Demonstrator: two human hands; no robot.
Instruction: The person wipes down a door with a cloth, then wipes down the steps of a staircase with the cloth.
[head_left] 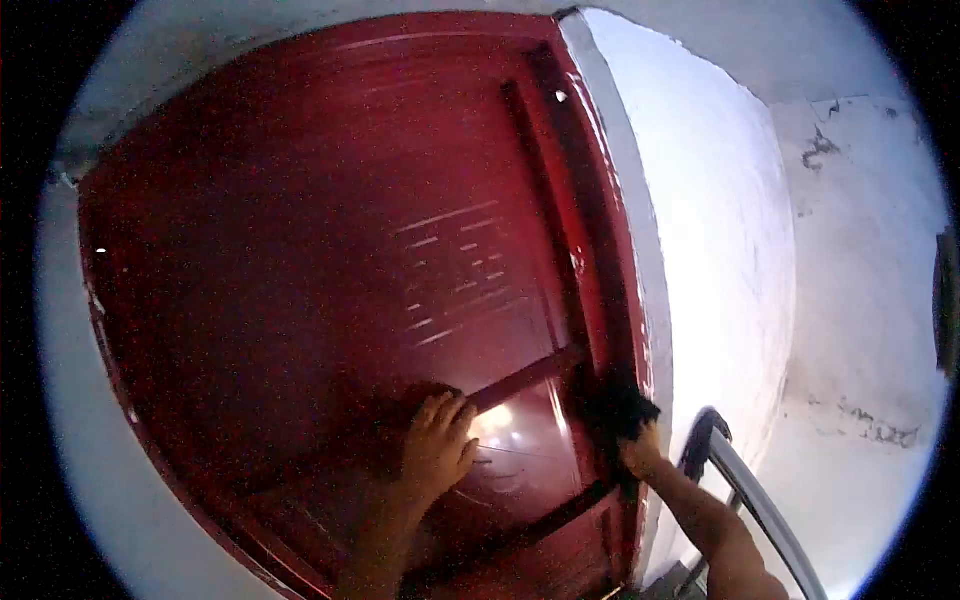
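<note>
Two hands reach forward, the left hand [437, 440] and the right hand [643, 452], both at a big dark red door [300, 250] straight ahead of them; the left is open, fingers loosely together, and looks like it's resting on the panel; the right is closed around what looks like a bunched black cloth [612, 408], right by the door's raised edge strip [590, 270], though how tight the grip is I can't tell; my read is that the step in hand is rubbing down that edge, with the left hand steadying; a good stroke from here calls for the cloth kept flat and run along the strip, while the left hand braces lightly.

Just right of the right forearm [705, 520] there's a metal tube [758, 495] with a black end, ladder or chair, can't tell; it leaves that elbow little room, so main nuisance imo; between the hands a bright glare [492, 425] washes out the gloss; past the left fingertips, pale streaks [455, 270], reflections or scratches, dunno; beyond the right hand, a white wall [720, 220]; then a stained wall [860, 250] well off to the right; past that, a dark object [946, 300], too little showing to name.
</note>
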